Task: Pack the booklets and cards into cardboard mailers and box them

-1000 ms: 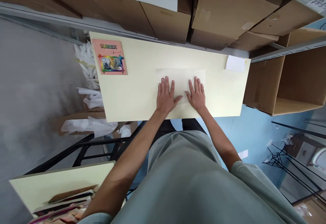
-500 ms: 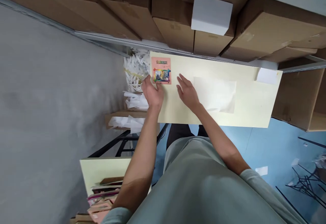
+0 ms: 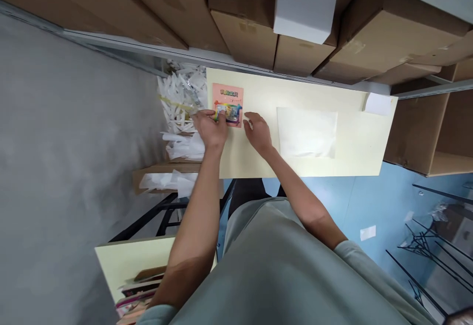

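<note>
So, the pink booklet [image 3: 229,89] lies flat near the far left corner of the tabletop [image 3: 358,143], printed side up, close to the left edge. Left hand [image 3: 211,129] is at its lower-left part: thumb over the colourful picture, fingers reaching past the left side. Whether that grip is actually pinching is unclear, since the underside is hidden. Right hand [image 3: 259,132] is just beside the right edge, thumb and fingers parted, holding nothing visible; contact with the edge can't be made out.

Handling, judged by looks: light, thin, probably card or stacked paper, so fairly stiff but bendable. Glossy patches on the picture suggest a slick cover; fingertips could slide there. Not fragile as such, though corners may crease. Lying flat, it offers little to get under; best hold is likely the two side edges, thumbs on top, or the left side by the tabletop's edge.

White sheet [image 3: 307,133] lies right of the right hand, well apart from the booklet; looks thin and soft, with slightly uneven edges, likely easier to wrinkle.
</note>
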Action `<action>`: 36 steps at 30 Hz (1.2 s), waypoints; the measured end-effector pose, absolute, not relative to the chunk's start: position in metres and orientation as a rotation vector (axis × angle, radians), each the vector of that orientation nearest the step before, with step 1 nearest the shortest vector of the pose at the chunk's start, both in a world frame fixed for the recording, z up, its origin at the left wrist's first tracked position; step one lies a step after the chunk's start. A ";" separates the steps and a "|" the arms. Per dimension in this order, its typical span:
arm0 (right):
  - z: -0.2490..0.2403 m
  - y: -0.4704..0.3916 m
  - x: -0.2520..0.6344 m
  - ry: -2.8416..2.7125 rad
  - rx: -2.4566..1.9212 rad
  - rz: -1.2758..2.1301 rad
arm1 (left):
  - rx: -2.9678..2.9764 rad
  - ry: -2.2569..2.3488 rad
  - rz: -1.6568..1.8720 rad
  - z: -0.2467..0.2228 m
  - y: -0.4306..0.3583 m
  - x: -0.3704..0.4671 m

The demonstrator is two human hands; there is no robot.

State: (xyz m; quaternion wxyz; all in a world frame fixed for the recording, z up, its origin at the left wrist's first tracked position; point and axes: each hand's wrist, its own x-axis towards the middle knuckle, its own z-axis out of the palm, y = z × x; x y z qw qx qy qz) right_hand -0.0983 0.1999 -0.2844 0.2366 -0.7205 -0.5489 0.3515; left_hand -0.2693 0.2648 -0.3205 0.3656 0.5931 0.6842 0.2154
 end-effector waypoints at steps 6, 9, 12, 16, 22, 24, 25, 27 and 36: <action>-0.291 0.205 -0.116 -1.596 -1.983 0.857 | 1.214 1.945 0.520 -0.307 0.276 -0.266; -0.291 0.203 -0.108 -1.506 -1.941 0.947 | 1.179 1.799 0.567 -0.272 0.260 -0.254; -0.274 0.180 -0.071 -1.266 -1.836 1.031 | 1.272 1.602 0.663 -0.226 0.224 -0.231; -0.229 0.119 0.015 -1.054 -1.775 1.015 | 1.253 1.480 0.603 -0.190 0.168 -0.178; -0.224 0.067 0.095 -0.920 -1.979 1.045 | 1.281 1.463 0.499 -0.235 0.121 -0.098; -0.243 0.069 0.096 -0.931 -2.065 1.035 | 1.346 1.572 0.474 -0.253 0.116 -0.088; -0.252 0.071 0.095 -0.949 -2.095 1.027 | 1.375 1.617 0.464 -0.260 0.115 -0.085; -0.265 0.073 0.091 -1.002 -2.134 0.994 | 1.418 1.674 0.443 -0.265 0.115 -0.085; -0.266 0.063 0.094 -1.245 -2.218 0.919 | 1.473 1.908 0.320 -0.252 0.120 -0.077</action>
